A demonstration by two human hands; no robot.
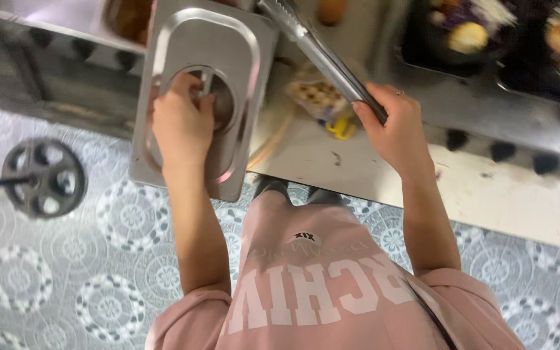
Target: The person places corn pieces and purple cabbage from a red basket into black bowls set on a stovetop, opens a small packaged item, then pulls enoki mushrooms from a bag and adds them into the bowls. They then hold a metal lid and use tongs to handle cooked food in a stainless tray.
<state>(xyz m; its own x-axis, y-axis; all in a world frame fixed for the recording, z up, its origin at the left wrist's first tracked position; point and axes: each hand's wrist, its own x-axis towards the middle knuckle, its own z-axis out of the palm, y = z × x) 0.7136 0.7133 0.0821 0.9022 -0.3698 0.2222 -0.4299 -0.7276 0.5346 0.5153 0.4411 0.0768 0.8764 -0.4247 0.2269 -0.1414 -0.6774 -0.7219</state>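
I see my right hand (393, 129) closed around the near end of one pair of steel tongs (319, 52), fingers wrapped over the arms so they are pressed together. The tongs' long axis runs from that hand up and to the left, tips pointing away from me toward the far edge of the counter (312, 162), and they pass just right of the lid (205, 91). My left hand (183, 123) grips the handle in the round recess of that one rectangular steel lid, fingers curled shut on it; the lid's long axis runs away from me, and its near end hangs past the counter's front edge over the floor. Right of the lid, under the tongs, lies one clear bag of food (319, 97) with a yellow clip (341, 128) just nearer me. Further right of the lid, at the counter's back, sit two dark trays (526, 71) of pale, round food, blurred. The counter is worn steel with stains. The floor (98, 259) below the lid is grey with white round patterns, and one black wheel (45, 178) stands on it left of the lid.
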